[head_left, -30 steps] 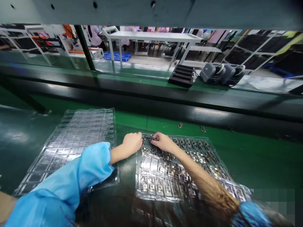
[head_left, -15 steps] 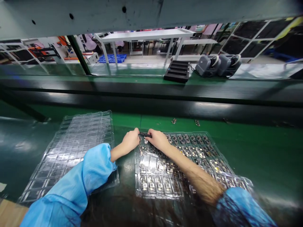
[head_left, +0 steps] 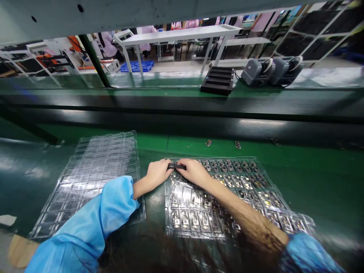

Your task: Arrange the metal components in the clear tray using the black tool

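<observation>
My left hand [head_left: 157, 172] and my right hand [head_left: 194, 171] meet at the far left corner of a clear blister tray [head_left: 280, 191] filled with small circuit boards. Both hands pinch one small dark part [head_left: 176, 166] between their fingertips, just above the tray. My forearms come in from below, with blue sleeves pushed up. A stack of clear trays [head_left: 93, 167] with nothing in their pockets lies to the left, under my left forearm.
Two loose small parts [head_left: 208, 143] [head_left: 237, 145] lie on the green bench beyond the filled tray. A dark conveyor rail [head_left: 182, 125] runs across behind. Further back sit a black slotted rack [head_left: 218, 80] and grey devices [head_left: 270, 71]. People in pink work far behind.
Both hands stay together on the small dark part at the tray's corner. The camera has shifted slightly, and the hands sit a little lower in view.
</observation>
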The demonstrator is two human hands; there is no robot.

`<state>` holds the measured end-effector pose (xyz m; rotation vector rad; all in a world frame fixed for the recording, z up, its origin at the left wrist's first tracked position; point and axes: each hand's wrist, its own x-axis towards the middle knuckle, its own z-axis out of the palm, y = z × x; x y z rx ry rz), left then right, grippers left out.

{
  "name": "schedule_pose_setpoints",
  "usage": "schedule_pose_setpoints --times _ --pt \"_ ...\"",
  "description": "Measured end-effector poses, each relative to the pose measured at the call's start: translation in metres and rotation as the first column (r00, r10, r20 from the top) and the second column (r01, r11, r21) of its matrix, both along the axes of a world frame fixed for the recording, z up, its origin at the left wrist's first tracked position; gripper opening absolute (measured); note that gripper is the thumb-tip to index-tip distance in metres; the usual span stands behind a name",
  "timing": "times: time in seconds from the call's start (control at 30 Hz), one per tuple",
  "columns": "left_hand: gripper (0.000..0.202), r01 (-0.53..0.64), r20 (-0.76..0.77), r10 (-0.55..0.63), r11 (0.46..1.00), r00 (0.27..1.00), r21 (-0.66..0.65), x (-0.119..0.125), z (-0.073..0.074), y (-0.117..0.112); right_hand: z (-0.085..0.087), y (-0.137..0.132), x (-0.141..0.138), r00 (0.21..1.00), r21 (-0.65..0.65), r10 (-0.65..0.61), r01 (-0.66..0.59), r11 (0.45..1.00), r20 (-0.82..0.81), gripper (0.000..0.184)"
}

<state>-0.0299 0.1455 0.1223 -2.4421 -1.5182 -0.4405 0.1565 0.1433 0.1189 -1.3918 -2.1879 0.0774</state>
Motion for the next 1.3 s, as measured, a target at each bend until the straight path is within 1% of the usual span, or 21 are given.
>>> schedule_pose_setpoints --times 0.07,0.1,0.17,0.23,0.33,0.43,0.53,0.67,0.77,0.9,1.0,1.07,1.13,1.2,1.3 --pt "0.026 0.025 -0.026 -0.025 0.999 0.999 0.021 0.001 -0.002 -0.007 0.001 -0.007 0.005 0.999 -0.022 0.038 -0.038 0.999 0.002 0.019" --pt "0.025 0.037 -0.038 -0.036 0.999 0.999 0.021 0.001 -0.004 -0.011 0.002 -0.009 0.009 1.000 -0.029 0.030 -0.030 0.999 0.000 0.020" --pt "0.021 0.048 -0.061 -0.048 0.999 0.997 -0.009 0.004 -0.007 -0.020 0.005 -0.009 0.018 1.000 -0.038 -0.024 0.024 0.999 -0.008 0.020" --pt "0.019 0.033 -0.066 -0.037 0.997 0.997 -0.065 0.007 -0.009 -0.026 0.007 -0.005 0.027 0.997 -0.050 -0.072 0.072 0.996 -0.012 0.021" --pt "0.022 -0.019 -0.026 0.016 0.993 1.000 -0.118 0.010 -0.007 -0.030 0.007 0.000 0.034 0.998 -0.061 -0.066 0.065 0.996 -0.014 0.020" --pt "0.026 -0.036 -0.006 0.036 0.987 0.999 -0.159 0.009 -0.002 -0.031 0.003 -0.001 0.039 0.997 -0.051 -0.077 0.077 0.996 0.003 0.020" --pt "0.036 -0.049 -0.032 0.043 0.976 0.999 -0.213 0.007 -0.001 -0.029 -0.003 -0.011 0.044 0.994 -0.073 -0.077 0.083 0.994 0.073 0.023" --pt "0.030 -0.092 -0.054 0.082 0.968 0.995 -0.233 0.008 -0.003 -0.030 -0.010 -0.030 0.049 0.990 -0.157 -0.027 0.048 0.986 0.135 0.029" --pt "0.031 -0.104 -0.075 0.090 0.972 0.993 -0.211 0.013 -0.004 -0.034 -0.013 -0.039 0.046 0.987 -0.204 -0.033 0.066 0.977 0.160 0.032" --pt "0.033 -0.136 -0.100 0.120 0.974 0.988 -0.181 0.012 -0.005 -0.036 -0.015 -0.044 0.041 0.982 -0.217 -0.062 0.101 0.971 0.181 0.033" --pt "0.033 -0.152 -0.097 0.139 0.977 0.986 -0.146 0.003 -0.007 -0.035 -0.016 -0.049 0.043 0.991 -0.193 -0.033 0.058 0.979 0.127 0.035" --pt "0.028 -0.144 -0.085 0.134 0.983 0.987 -0.114 -0.002 -0.010 -0.036 -0.015 -0.053 0.046 0.996 -0.185 -0.010 0.026 0.982 0.084 0.034" --pt "0.027 -0.132 -0.093 0.123 0.986 0.988 -0.099 -0.003 -0.011 -0.038 -0.013 -0.056 0.048 0.998 -0.207 0.000 0.014 0.978 0.068 0.031" --pt "0.032 -0.128 -0.127 0.114 0.987 0.985 -0.101 -0.001 -0.011 -0.040 -0.012 -0.057 0.048 0.997 -0.240 -0.004 0.022 0.971 0.075 0.028" --pt "0.042 -0.125 -0.185 0.104 0.986 0.977 -0.109 0.004 -0.008 -0.040 -0.011 -0.056 0.046 0.997 -0.249 -0.012 0.031 0.968 0.079 0.026"
